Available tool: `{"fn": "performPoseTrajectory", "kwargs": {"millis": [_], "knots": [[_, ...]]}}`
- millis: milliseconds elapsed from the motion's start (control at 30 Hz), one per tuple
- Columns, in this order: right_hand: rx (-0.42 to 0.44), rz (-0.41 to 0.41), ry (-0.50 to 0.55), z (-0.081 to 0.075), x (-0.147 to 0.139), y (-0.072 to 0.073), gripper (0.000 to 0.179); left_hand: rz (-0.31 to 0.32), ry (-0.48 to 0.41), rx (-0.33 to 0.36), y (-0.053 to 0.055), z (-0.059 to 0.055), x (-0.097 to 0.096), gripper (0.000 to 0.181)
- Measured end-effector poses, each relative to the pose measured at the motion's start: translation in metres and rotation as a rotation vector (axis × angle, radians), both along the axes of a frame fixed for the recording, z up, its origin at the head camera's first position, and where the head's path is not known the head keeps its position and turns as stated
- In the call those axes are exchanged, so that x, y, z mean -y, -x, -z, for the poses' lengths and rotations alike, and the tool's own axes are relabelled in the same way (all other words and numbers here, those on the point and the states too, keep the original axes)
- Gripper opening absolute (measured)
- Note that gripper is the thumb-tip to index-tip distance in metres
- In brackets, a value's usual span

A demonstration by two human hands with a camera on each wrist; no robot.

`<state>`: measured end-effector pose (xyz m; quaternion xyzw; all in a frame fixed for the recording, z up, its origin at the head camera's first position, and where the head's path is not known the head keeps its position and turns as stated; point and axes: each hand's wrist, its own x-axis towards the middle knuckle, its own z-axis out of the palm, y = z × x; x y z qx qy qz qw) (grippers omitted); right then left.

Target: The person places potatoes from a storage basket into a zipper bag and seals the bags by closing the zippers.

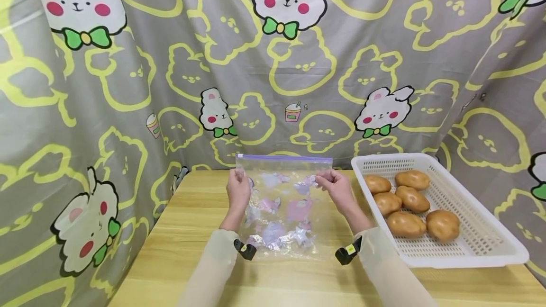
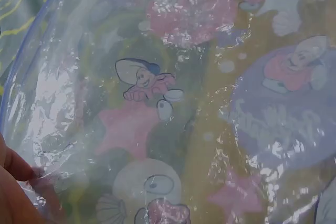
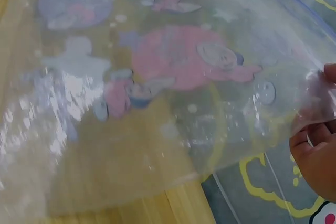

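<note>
A clear zip bag (image 1: 275, 212) with pink and lilac cartoon prints is held up in front of the person, its purple slider strip along the top. At its left edge, below the slider, the left hand (image 1: 239, 192) pinches the plastic. The right hand (image 1: 339, 189) pinches the opposite edge near the upper corner. In the left wrist view, fingers (image 2: 16, 167) grip the film of the bag (image 2: 131, 124). Thumb and fingers of the right hand (image 3: 317, 145) close on the bag's edge (image 3: 178, 108) in the right wrist view. The bag looks flat.
To the right stands a white plastic basket (image 1: 482, 221) with several brown potatoes (image 1: 406, 224) inside. All of this is on a light wooden table (image 1: 170, 245). A grey patterned curtain (image 1: 273, 70) hangs behind the table and along both sides.
</note>
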<state>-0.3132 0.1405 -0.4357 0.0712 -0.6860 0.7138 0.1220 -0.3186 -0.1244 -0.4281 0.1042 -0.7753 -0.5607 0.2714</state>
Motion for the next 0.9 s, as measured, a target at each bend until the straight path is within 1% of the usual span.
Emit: {"fn": "performPoseTrajectory", "kwargs": {"millis": [100, 233, 433, 467, 500, 533, 633, 700, 733, 767, 900], "knots": [[-0.021, -0.026, 0.008, 0.002, 0.001, -0.001, 0.012, 0.008, 0.038, -0.033, 0.000, -0.005, 0.004, 0.013], [-0.029, -0.064, 0.018, 0.001, -0.001, -0.003, 0.014, 0.047, 0.078, -0.057, 0.001, -0.010, 0.010, 0.009], [-0.019, -0.142, 0.124, -0.009, -0.007, -0.002, 0.003, 0.137, 0.057, -0.097, 0.005, -0.013, 0.022, 0.017], [-0.026, -0.157, 0.121, -0.011, -0.008, -0.002, 0.005, 0.161, 0.050, -0.106, 0.005, -0.013, 0.023, 0.017], [-0.029, -0.169, 0.112, -0.014, -0.010, -0.003, 0.010, 0.187, 0.043, -0.104, 0.001, -0.019, 0.024, 0.017], [-0.031, -0.185, 0.093, -0.016, -0.011, -0.003, 0.016, 0.212, 0.037, -0.108, 0.001, -0.019, 0.025, 0.018], [-0.058, -0.226, -0.026, -0.024, -0.016, -0.005, 0.029, 0.266, 0.031, -0.122, 0.000, -0.022, 0.027, 0.019], [-0.069, -0.249, -0.121, -0.029, -0.017, -0.006, 0.029, 0.294, 0.033, -0.124, 0.000, -0.023, 0.028, 0.020], [-0.075, -0.262, -0.170, -0.031, -0.018, -0.007, 0.029, 0.297, 0.037, -0.135, 0.004, -0.018, 0.029, 0.020], [-0.079, -0.275, -0.210, -0.032, -0.019, -0.007, 0.028, 0.303, 0.042, -0.139, 0.004, -0.018, 0.028, 0.020], [-0.075, -0.348, -0.334, -0.037, -0.018, -0.008, 0.028, 0.324, 0.082, -0.148, 0.004, -0.019, 0.025, 0.017]]}}
